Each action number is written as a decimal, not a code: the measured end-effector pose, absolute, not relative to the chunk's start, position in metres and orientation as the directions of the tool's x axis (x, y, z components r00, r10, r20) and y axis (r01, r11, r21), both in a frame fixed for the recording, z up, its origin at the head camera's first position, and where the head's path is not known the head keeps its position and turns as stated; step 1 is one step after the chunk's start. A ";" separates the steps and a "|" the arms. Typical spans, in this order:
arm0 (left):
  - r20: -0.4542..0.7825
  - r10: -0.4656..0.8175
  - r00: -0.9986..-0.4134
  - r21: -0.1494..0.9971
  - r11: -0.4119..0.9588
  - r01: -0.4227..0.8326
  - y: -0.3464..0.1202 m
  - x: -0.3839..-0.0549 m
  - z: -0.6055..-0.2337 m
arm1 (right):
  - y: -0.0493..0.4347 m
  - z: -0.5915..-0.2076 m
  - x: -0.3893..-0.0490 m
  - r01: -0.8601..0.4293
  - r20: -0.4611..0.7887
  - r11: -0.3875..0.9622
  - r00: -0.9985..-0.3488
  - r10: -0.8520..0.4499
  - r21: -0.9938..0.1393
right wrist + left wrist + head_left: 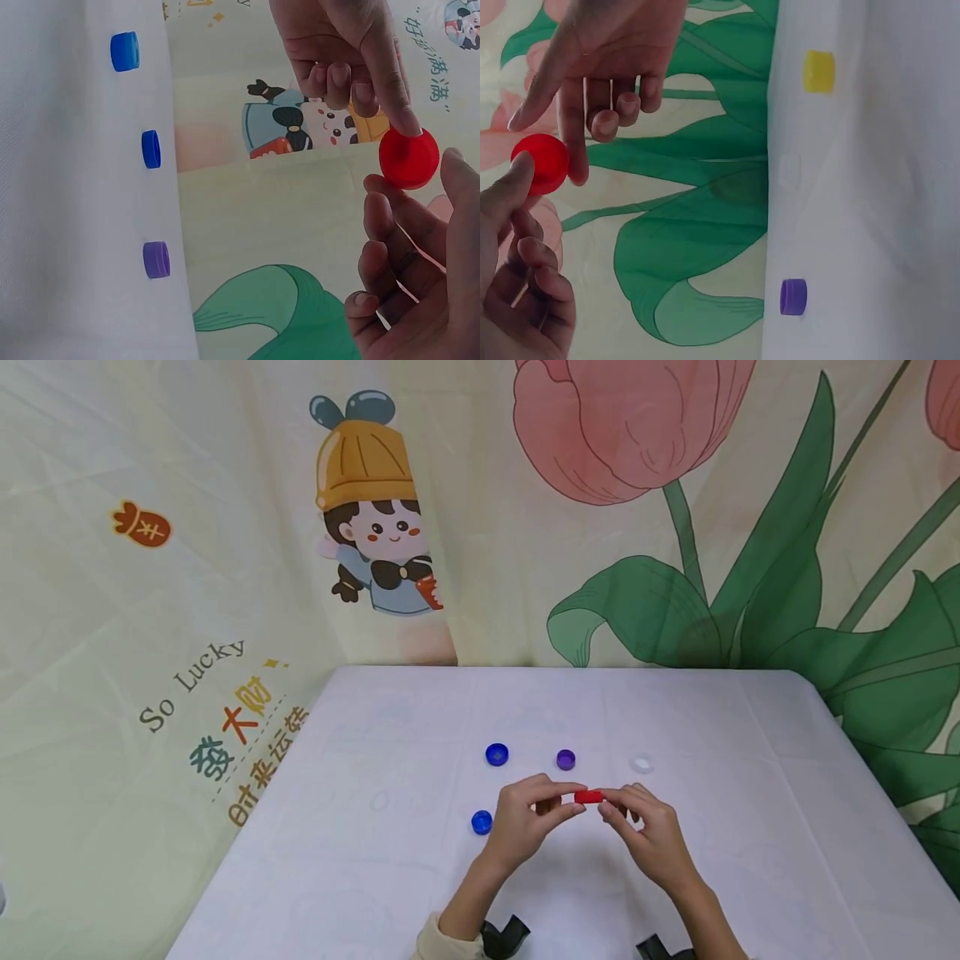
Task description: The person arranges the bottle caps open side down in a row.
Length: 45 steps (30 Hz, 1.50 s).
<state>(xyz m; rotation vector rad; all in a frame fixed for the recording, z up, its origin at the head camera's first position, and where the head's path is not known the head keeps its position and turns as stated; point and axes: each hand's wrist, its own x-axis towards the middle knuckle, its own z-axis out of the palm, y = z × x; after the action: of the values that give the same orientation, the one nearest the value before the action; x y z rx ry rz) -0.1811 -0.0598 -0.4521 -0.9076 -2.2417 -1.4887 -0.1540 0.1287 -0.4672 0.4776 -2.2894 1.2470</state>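
Note:
A red bottle cap [588, 797] is held above the white table, in front of the person. The left hand [522, 818] pinches it, with the thumb [514, 184] lying on the cap's face. From the other side the right hand [651, 837] reaches in. Its thumb and forefinger stand spread on either side of the red cap [409, 159], fingertips right at the rim. The right hand's other fingers [382, 262] are loosely bent. Beyond the hands lie a blue cap [497, 754], a purple cap [566, 760] and a clear cap [642, 763].
Another blue cap [482, 822] lies just left of the left hand. The left wrist view also shows a yellow cap [819, 71], which the right hand hides in the head view. A printed cloth [480, 510] hangs behind the table [360, 860]. Black mounts [506, 937] sit at the wrists.

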 end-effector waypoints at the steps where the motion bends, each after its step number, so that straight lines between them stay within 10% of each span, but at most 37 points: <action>1: 0.603 0.350 -0.717 0.667 0.272 0.694 -0.060 -0.182 -0.453 | 0.129 -0.467 -0.154 -0.515 0.565 0.518 -0.822 -0.072 -0.683; 6: 0.665 0.384 -0.641 0.576 0.282 0.767 -0.060 -0.182 -0.455 | 0.129 -0.469 -0.153 -0.503 0.549 0.513 -0.833 -0.072 -0.695; 45: 0.577 0.361 -0.732 0.705 0.232 0.670 -0.062 -0.184 -0.465 | 0.130 -0.476 -0.156 -0.605 0.646 0.416 -0.761 -0.051 -0.679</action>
<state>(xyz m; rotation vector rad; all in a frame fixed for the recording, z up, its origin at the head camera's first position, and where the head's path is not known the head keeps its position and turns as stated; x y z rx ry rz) -0.1838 -0.0616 -0.4647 -0.9622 -2.2167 -1.5007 -0.1556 0.1303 -0.4761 0.5540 -2.1334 1.3413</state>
